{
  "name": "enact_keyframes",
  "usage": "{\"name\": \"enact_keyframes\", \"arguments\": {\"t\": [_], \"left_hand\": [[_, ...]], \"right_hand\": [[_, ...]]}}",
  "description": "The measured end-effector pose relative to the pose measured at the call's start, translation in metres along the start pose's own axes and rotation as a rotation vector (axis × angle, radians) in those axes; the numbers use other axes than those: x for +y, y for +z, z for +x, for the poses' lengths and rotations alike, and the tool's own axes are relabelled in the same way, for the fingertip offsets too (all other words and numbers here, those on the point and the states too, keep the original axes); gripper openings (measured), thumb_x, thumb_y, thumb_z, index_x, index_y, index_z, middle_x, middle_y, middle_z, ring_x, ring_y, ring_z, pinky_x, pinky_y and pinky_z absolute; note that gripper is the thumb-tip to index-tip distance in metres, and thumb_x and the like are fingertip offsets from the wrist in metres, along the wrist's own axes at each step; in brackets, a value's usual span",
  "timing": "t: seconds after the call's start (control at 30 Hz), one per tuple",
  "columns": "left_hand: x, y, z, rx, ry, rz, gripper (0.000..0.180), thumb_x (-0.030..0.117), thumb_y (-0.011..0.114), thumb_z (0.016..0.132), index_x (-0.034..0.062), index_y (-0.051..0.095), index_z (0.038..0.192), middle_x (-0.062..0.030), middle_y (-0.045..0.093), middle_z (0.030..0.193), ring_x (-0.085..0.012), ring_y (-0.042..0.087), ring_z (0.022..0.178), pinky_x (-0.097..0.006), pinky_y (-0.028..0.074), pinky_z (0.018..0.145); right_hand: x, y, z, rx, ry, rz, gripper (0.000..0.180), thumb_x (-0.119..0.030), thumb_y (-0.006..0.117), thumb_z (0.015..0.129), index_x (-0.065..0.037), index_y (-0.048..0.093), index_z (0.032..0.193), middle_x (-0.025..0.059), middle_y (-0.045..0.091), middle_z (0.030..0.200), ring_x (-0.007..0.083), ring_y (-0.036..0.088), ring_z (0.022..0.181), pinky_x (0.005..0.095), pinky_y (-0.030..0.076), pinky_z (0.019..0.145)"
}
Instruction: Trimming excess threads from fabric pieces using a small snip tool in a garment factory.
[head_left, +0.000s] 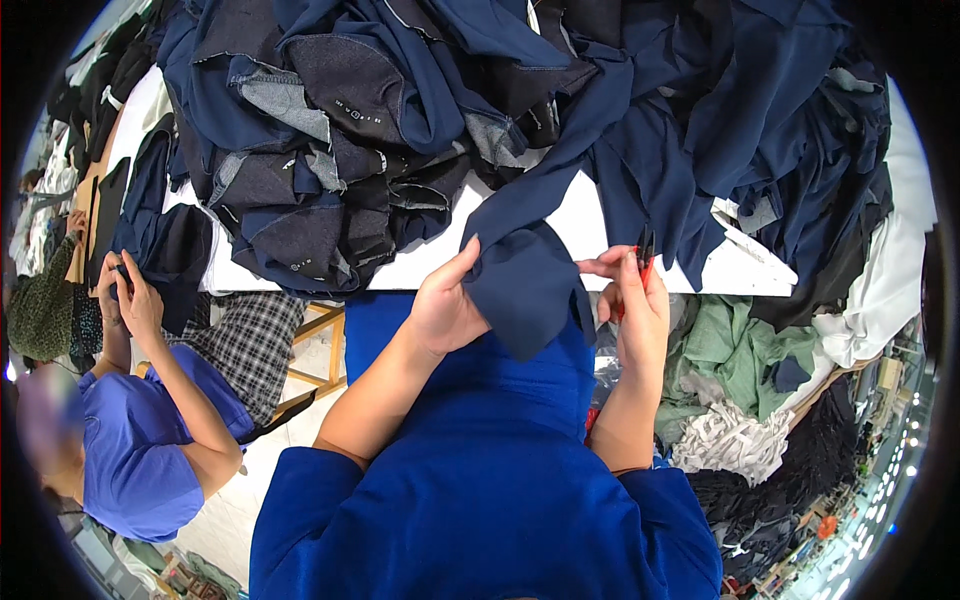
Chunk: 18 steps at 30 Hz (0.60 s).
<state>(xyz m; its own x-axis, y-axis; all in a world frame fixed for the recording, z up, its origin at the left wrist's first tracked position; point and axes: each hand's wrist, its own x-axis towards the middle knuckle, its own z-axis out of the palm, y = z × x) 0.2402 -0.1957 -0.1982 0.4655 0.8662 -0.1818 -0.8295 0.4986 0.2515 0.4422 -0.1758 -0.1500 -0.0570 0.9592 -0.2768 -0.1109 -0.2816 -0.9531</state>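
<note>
A navy cloth piece [525, 280] hangs over the table's front edge, and a long strip of it runs up into the pile. My left hand [448, 308] is closed on its left side, thumb on top, the other fingers behind it. My right hand [637, 305] is closed around small thread snips [647, 255] with red handles, their dark blades pointing away from me. Its index finger reaches toward the cloth's right edge; I cannot tell whether it touches. Beyond both hands lies a heap of navy garment pieces [370, 90] with dark linings and frayed grey edges.
The white tabletop [415, 265] shows between cloths. At left, a co-worker in a purple-blue shirt [140, 450] handles dark fabric [175, 245], near a wooden stool [322, 345]. At right below the table lie green cloth [725, 345], white scraps [735, 440] and black scraps [790, 500].
</note>
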Motion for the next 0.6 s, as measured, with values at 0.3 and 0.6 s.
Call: {"name": "enact_keyframes", "arguments": {"t": [0.3,0.6], "left_hand": [[-0.003,-0.006,-0.008,0.007,0.080,0.176,0.059,0.017,0.057,0.073,-0.0042,0.040,0.125,-0.0154,0.057,0.112,-0.0239,0.058,0.103,-0.033,0.046,0.088],[-0.007,-0.013,-0.017,0.028,0.017,0.388,0.037,0.006,0.058,0.065,-0.0060,0.059,0.100,-0.0092,0.064,0.089,-0.0200,0.062,0.084,-0.028,0.048,0.078]], "right_hand": [[0.010,0.014,-0.004,-0.168,0.092,0.062,0.025,-0.027,0.044,0.095,-0.004,0.051,0.088,0.0123,0.063,0.073,0.0058,0.042,0.047,0.0169,0.035,0.047],[0.014,0.023,-0.005,-0.239,0.190,0.053,0.031,-0.033,0.044,0.095,-0.004,0.054,0.099,-0.0025,0.050,0.064,0.0037,0.041,0.051,0.0169,0.028,0.046]]}}
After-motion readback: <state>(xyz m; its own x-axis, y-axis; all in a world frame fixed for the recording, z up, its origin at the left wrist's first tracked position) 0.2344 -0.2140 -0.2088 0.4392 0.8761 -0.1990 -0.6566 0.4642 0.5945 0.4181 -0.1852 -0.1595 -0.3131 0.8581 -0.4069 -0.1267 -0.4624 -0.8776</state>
